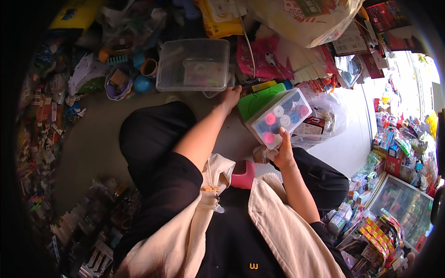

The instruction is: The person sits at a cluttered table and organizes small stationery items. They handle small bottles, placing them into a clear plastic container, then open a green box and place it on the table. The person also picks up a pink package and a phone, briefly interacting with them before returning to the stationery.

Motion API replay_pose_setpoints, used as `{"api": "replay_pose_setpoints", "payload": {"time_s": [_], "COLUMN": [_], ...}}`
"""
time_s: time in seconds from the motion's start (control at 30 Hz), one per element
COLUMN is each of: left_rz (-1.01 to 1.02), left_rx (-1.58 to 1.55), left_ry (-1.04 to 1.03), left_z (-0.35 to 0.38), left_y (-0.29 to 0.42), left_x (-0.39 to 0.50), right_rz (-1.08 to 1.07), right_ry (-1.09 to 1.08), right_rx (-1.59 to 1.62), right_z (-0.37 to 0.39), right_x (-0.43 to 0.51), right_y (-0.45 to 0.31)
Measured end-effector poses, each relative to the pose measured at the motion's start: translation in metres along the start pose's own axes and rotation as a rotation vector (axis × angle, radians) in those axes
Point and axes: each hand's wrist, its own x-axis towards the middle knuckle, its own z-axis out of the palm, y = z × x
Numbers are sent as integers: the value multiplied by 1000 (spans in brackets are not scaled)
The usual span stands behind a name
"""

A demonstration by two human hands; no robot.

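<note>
My right hand (283,149) grips the near end of a clear plastic box (281,116), its thumb on top. Pink, white and blue round pieces show through the box, which is tilted. Just left of it is a bright green plastic box (259,100). My left hand (231,99) reaches to the lower right corner of a larger translucent plastic container (193,64); its fingertips are partly hidden, so I cannot tell whether they hold anything. A pink bag with a cartoon figure (259,57) lies beyond the left hand.
A purple-rimmed basket (118,81) and a blue ball (143,83) are at the left. A yellow wipes pack (220,19) lies at the top. On the right are a clear plastic bag (330,118) and piled packaged goods (396,142). A glass-topped case (399,205) stands at the lower right.
</note>
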Motion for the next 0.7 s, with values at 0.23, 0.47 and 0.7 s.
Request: {"api": "replay_pose_setpoints", "payload": {"time_s": [0.23, 0.47, 0.7], "left_rz": [-201, -136, 112], "left_rx": [-111, 398, 824], "left_ry": [121, 43, 68], "left_z": [35, 32, 32], "left_y": [-6, 4, 3], "left_x": [37, 54, 66], "right_rz": [-13, -53, -18], "right_ry": [66, 102, 28], "right_rx": [-48, -19, -33], "right_z": [17, 26, 23], "right_x": [-1, -1, -4], "right_y": [6, 4, 3]}}
